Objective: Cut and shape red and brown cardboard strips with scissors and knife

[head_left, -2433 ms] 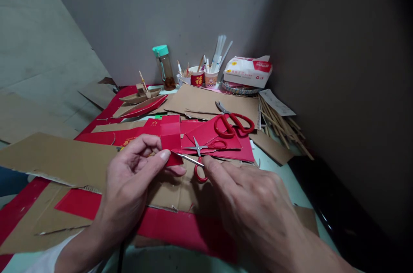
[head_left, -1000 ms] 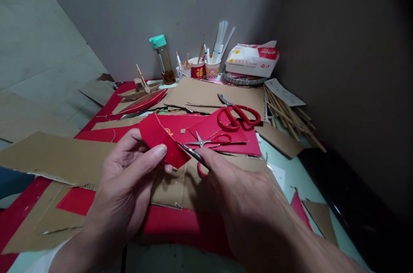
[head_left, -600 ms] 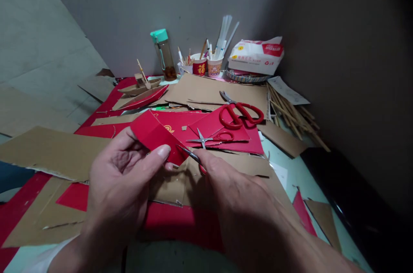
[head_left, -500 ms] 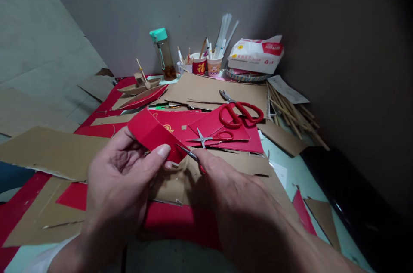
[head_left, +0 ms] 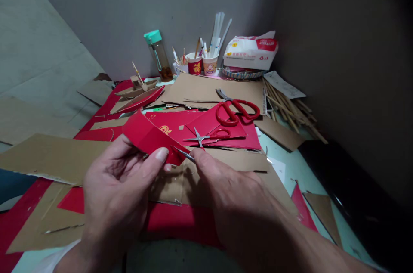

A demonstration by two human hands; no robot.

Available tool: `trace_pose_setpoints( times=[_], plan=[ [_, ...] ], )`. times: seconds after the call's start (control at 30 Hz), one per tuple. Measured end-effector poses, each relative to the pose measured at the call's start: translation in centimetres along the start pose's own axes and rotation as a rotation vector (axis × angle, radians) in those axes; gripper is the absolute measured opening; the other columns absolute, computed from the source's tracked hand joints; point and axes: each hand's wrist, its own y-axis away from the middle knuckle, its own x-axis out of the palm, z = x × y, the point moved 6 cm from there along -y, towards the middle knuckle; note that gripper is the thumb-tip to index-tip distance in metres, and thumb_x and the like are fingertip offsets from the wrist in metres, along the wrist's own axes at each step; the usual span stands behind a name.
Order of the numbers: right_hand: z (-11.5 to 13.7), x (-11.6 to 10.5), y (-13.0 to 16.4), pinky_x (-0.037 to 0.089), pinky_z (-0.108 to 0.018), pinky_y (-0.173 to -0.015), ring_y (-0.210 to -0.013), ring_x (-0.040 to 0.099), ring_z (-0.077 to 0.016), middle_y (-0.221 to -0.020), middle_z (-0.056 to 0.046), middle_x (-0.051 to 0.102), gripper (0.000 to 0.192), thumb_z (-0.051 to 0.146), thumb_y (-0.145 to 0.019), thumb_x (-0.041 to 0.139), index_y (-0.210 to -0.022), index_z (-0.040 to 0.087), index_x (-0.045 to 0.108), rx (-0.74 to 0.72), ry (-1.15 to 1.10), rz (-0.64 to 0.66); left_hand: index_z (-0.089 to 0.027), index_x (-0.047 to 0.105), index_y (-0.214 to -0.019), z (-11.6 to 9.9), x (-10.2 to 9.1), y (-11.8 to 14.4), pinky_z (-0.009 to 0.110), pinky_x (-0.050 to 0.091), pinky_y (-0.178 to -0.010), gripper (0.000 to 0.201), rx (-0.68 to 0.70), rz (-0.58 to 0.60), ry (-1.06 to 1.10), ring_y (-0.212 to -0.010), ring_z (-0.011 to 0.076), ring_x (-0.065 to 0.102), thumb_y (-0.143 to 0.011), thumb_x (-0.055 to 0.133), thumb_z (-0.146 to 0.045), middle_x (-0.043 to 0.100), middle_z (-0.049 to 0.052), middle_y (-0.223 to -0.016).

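Worktop (head_left: 290, 169): pale green surface, almost wholly covered with cut brown and red card.
Brown cardboard sheet (head_left: 48, 156): the largest piece, lying flat to my left, its near edge ragged.
Red card sheets (head_left: 180, 120): several overlapping pieces lay flat beyond my hands, one bearing a gold mark.
My left hand (head_left: 116, 191): fingers were closed on the folded red card, thumb on top and the other fingers beneath it.
My right hand (head_left: 235, 195): fingers were closed about the small scissors; the handles were hidden under my hand.
Folded red card (head_left: 148, 137): held just above the cardboard at the middle of the worktop, creased along its length, its right tip at the blades.
Large red scissors (head_left: 237, 109): lay on the red card sheets, well beyond my right hand, blades pointing away to the left.
Bottle (head_left: 157, 55): green cap, standing upright at the back wall.
Paper cups (head_left: 202, 64): stood beside the bottle, filled with pens and sticks.
Spare small scissors (head_left: 209, 136): lay part open on the red card sheets, near my right fingertips.
Small scissors (head_left: 182, 152): only the slim blades showed, touching the edge of the folded red card; I could not tell how far they gaped.
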Motion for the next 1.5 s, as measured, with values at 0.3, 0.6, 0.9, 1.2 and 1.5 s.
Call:
trace_pose_setpoints(
  times=[0.3,0.6,0.9,1.2,1.5],
  plan=[
    [0.0,0.3,-0.1,0.055,-0.032,-0.054,-0.068,0.076,-0.0236,-0.103,-0.01,0.079,0.066,0.013,-0.081,0.048,-0.147,0.015,0.048,0.026,0.056,0.049,-0.024,0.075,-0.075,0.3,-0.2,0.2,0.014,0.055,-0.048,0.019,-0.027,0.044,0.016,-0.052,0.01,0.063,-0.07,0.093,-0.026,0.068,-0.004,-0.061],
    [0.7,0.0,0.2,0.063,-0.036,-0.054,-0.053,0.069,-0.021,-0.112,-0.02,0.079,0.075,0.011,-0.081,0.046,-0.156,0.004,0.046,-0.026,0.21,-0.036,-0.023,0.074,-0.071,0.3,-0.5,0.4,0.012,0.052,-0.045,0.021,-0.012,0.061,-0.016,-0.051,0.0094,0.062,-0.07,0.095,-0.029,0.068,-0.004,-0.058],
    [1.0,-0.4,-0.1,0.063,-0.037,-0.049,-0.048,0.068,-0.023,-0.099,-0.021,0.079,0.067,0.007,-0.083,0.043,-0.149,0.0,0.053,-0.039,0.238,-0.043,-0.025,0.081,-0.081,-0.1,-0.6,0.5,0.011,0.055,-0.05,0.016,0.062,-0.007,-0.081,-0.058,0.0114,0.072,-0.071,0.093,-0.025,0.08,-0.003,-0.071],
    [0.9,-0.5,0.0,0.062,-0.037,-0.05,-0.049,0.068,-0.0224,-0.098,-0.018,0.079,0.062,0.006,-0.083,0.04,-0.143,0.002,0.054,-0.056,0.171,-0.1,-0.025,0.081,-0.075,0.2,-0.6,0.5,0.014,0.057,-0.048,0.02,0.055,0.01,-0.07,-0.055,0.0132,0.071,-0.061,0.095,-0.021,0.079,-0.003,-0.065],
    [0.4,-0.3,-0.1,0.064,-0.037,-0.062,-0.061,0.072,-0.0228,-0.099,-0.011,0.079,0.056,0.01,-0.087,0.047,-0.142,0.01,0.055,-0.016,0.095,0.035,-0.026,0.084,-0.084,-0.3,-0.7,0.3,0.013,0.059,-0.055,0.021,0.062,0.006,-0.098,-0.063,0.013,0.075,-0.066,0.094,-0.022,0.085,-0.002,-0.078]
  ],
)
